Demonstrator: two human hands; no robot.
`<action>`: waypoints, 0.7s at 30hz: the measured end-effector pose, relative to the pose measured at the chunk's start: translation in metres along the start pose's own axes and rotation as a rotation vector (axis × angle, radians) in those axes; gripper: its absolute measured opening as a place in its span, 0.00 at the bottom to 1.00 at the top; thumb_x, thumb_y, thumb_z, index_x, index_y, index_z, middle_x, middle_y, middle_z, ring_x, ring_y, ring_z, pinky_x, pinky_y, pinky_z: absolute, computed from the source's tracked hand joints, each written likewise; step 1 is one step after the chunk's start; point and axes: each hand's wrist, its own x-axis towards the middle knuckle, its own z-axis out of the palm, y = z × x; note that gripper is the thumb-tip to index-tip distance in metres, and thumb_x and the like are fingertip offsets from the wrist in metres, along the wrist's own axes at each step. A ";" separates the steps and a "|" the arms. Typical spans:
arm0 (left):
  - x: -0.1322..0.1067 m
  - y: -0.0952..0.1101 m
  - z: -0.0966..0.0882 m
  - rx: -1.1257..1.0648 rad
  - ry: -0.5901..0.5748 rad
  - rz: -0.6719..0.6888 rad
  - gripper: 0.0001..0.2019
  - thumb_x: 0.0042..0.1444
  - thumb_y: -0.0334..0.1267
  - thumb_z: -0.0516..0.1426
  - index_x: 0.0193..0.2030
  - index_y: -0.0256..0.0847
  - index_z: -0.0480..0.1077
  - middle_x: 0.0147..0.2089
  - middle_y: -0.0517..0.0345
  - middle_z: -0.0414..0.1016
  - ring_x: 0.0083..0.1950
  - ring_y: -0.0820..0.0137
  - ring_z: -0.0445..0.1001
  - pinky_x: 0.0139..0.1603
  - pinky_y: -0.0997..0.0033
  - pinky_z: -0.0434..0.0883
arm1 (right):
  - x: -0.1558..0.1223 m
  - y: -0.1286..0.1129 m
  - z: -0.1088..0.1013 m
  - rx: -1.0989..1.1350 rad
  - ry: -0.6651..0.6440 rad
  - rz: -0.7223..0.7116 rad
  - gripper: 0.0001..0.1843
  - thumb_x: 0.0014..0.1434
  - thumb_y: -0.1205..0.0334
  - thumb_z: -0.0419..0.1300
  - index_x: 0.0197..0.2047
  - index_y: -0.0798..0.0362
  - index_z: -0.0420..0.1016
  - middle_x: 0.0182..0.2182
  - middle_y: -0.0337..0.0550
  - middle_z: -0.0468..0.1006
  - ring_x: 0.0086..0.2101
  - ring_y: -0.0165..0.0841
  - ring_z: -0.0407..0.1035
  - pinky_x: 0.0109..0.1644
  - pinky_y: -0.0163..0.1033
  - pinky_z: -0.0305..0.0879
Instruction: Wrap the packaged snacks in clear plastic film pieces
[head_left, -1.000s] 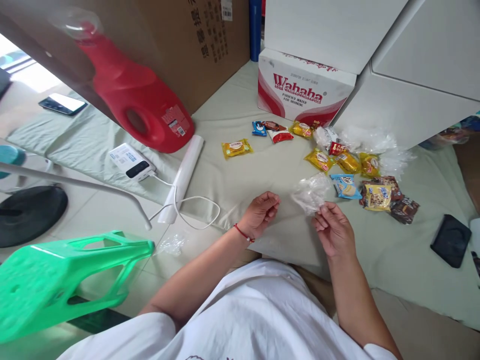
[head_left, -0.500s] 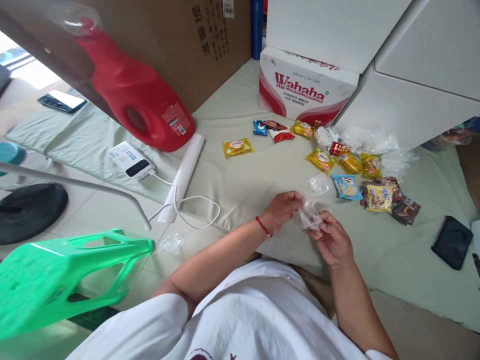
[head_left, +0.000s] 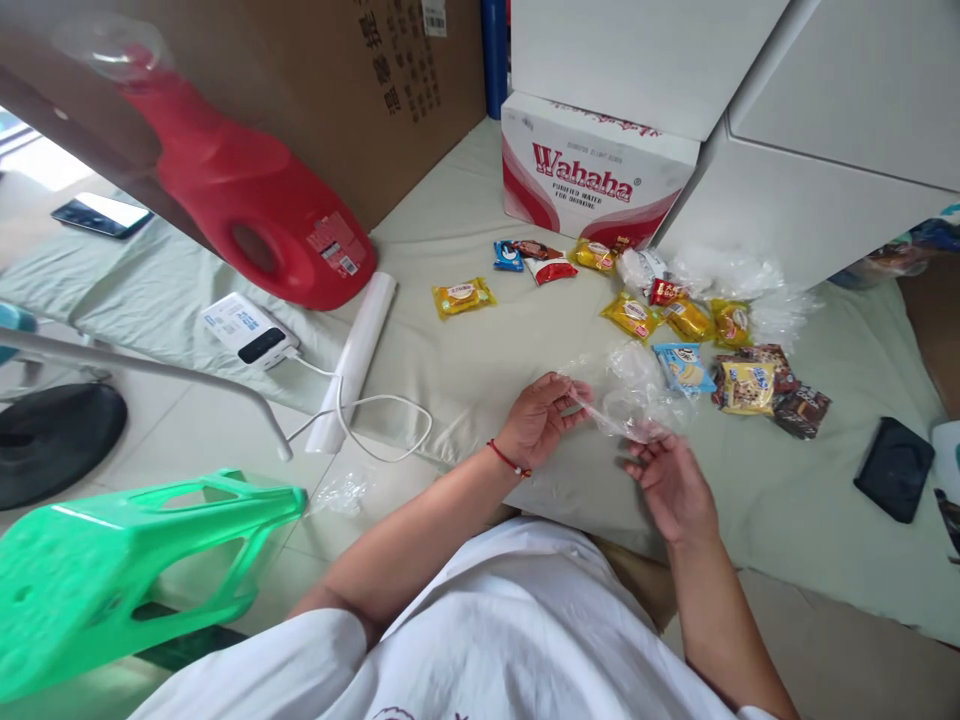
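Observation:
Between my hands a clear plastic bag [head_left: 626,405] is spread out above the pale green sheet [head_left: 517,350]. My left hand [head_left: 538,418] pinches its left edge between thumb and fingers. On the other side my right hand [head_left: 670,478] grips the near right edge. Just beyond the bag lie a blue snack packet [head_left: 684,368], a yellow cookie packet [head_left: 748,387] and dark brown packets [head_left: 801,410]. Several yellow-wrapped snacks [head_left: 630,315] are farther back, and one yellow packet [head_left: 463,297] sits apart to the left.
A white and red water carton [head_left: 596,180] stands at the back, beside crumpled clear plastic [head_left: 750,280]. To the left are a red jug [head_left: 262,200], a white roll [head_left: 352,365], a power bank [head_left: 251,330] with a cable, and a green stool [head_left: 150,560]. A black object [head_left: 895,470] lies right.
The bunched plastic bag is now unfolded and wider, with my hands farther apart. The view has shifted slightly to the right.

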 end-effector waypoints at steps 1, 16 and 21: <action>-0.001 0.000 0.000 0.020 -0.016 0.010 0.18 0.47 0.43 0.73 0.30 0.38 0.69 0.42 0.54 0.80 0.45 0.68 0.79 0.47 0.66 0.76 | 0.002 -0.004 -0.002 -0.011 0.024 -0.031 0.31 0.51 0.28 0.69 0.46 0.43 0.83 0.43 0.42 0.80 0.40 0.34 0.72 0.39 0.40 0.73; 0.009 0.024 -0.033 -0.168 0.411 0.052 0.09 0.63 0.28 0.55 0.30 0.38 0.68 0.30 0.56 0.75 0.32 0.71 0.77 0.41 0.67 0.76 | 0.026 -0.019 0.005 -0.137 0.110 -0.099 0.23 0.40 0.48 0.81 0.32 0.52 0.79 0.25 0.36 0.72 0.25 0.24 0.62 0.25 0.28 0.59; 0.006 0.035 -0.033 -0.216 0.393 0.137 0.08 0.60 0.28 0.57 0.30 0.39 0.67 0.29 0.59 0.74 0.31 0.72 0.76 0.41 0.67 0.75 | 0.012 -0.010 -0.009 -0.306 0.305 -0.257 0.24 0.45 0.43 0.77 0.33 0.52 0.78 0.28 0.38 0.73 0.26 0.26 0.61 0.24 0.30 0.55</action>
